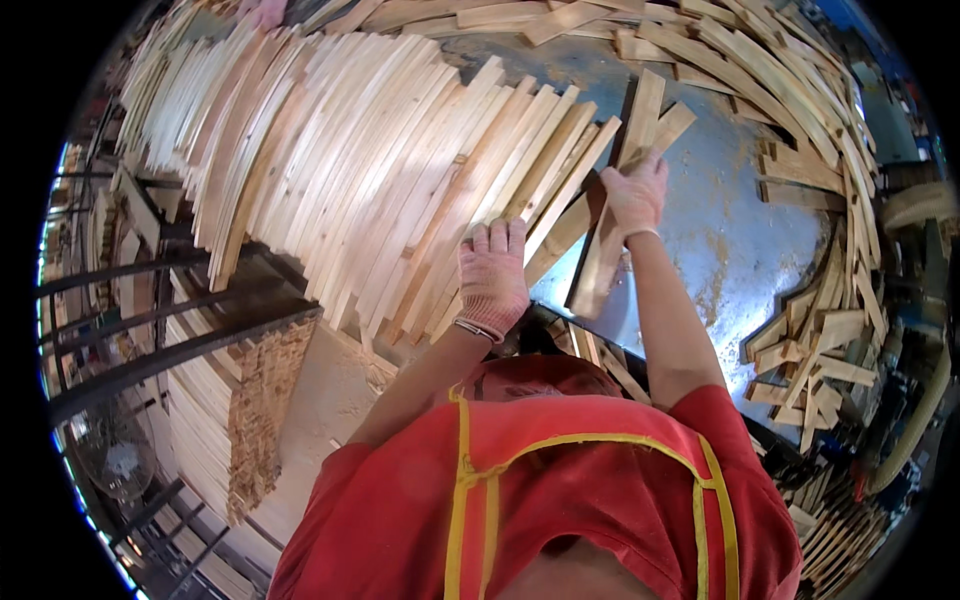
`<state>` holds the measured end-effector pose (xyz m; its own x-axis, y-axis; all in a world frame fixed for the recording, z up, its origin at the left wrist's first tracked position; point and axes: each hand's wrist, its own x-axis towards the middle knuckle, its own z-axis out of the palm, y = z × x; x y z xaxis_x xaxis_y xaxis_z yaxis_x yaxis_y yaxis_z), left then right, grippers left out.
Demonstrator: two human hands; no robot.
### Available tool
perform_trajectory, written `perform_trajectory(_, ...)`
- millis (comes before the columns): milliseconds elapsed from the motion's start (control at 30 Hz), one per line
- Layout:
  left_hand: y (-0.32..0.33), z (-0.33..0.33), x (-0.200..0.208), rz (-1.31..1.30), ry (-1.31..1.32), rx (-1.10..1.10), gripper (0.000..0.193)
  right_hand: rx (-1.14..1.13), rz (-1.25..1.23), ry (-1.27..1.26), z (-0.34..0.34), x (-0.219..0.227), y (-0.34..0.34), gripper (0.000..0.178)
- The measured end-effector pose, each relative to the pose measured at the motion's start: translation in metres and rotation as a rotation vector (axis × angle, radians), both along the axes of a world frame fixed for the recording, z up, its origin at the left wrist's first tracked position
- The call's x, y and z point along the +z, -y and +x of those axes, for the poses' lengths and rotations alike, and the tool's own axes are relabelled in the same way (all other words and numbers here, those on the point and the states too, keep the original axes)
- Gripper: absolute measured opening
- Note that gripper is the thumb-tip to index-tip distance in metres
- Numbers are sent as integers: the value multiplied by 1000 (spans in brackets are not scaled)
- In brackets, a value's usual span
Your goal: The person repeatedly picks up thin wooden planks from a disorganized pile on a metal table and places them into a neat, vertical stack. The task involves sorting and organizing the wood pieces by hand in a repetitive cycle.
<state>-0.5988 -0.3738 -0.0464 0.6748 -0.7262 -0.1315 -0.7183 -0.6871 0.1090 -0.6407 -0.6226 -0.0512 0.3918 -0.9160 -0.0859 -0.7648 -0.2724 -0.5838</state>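
Observation:
My right hand (638, 197), in a pale knitted glove, is closed around a wooden strip (603, 262) that is tilted and slightly blurred at its near end. Under and beyond it, other wooden strips (645, 105) cross at an angle on the metal table (700, 240). My left hand (493, 275), gloved too, lies with fingers stretched over the near right end of a wide row of wooden strips (350, 170) set side by side. A dark narrow edge runs beside the held strip; I cannot tell what it is.
Loose strips (740, 75) pile along the table's far and right sides, with short offcuts (815, 365) at the near right. A dark metal frame (180, 350) stands at the left, beside stacked wood (265, 410). At the far left shows another person's hand (265, 12).

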Motion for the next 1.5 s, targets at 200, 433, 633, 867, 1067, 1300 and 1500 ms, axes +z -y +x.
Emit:
perform_trajectory(200, -29, 14, 11, 47, -156, 139, 94, 159, -235, -266, -29, -48, 1, 112)
perform_trajectory(433, -54, 11, -4, -68, -99, 41, 87, -162, 265, 136, -132, -40, 24, 112)
perform_trajectory(633, -76, 9, 6, 75, 68, -97, 73, -170, 994, 785, -82, -44, -60, 56)
perform_trajectory(867, -194, 33, 35, -444, -471, 155, 66, 233, 382, 69, -13, -14, -114, 106)
perform_trajectory(1067, -296, 0, 6, -303, -367, 393, 59, 108, 154, 56, 9, -25, -165, 129)
perform_trajectory(1300, -304, -4, -58, -394, -1162, 781, 66, 33, 214, -25, 9, -31, -170, 124)
perform_trajectory(1500, -235, -45, -98, -948, -1808, 802, 60, 160, 91, -118, 2, -16, -170, 103)
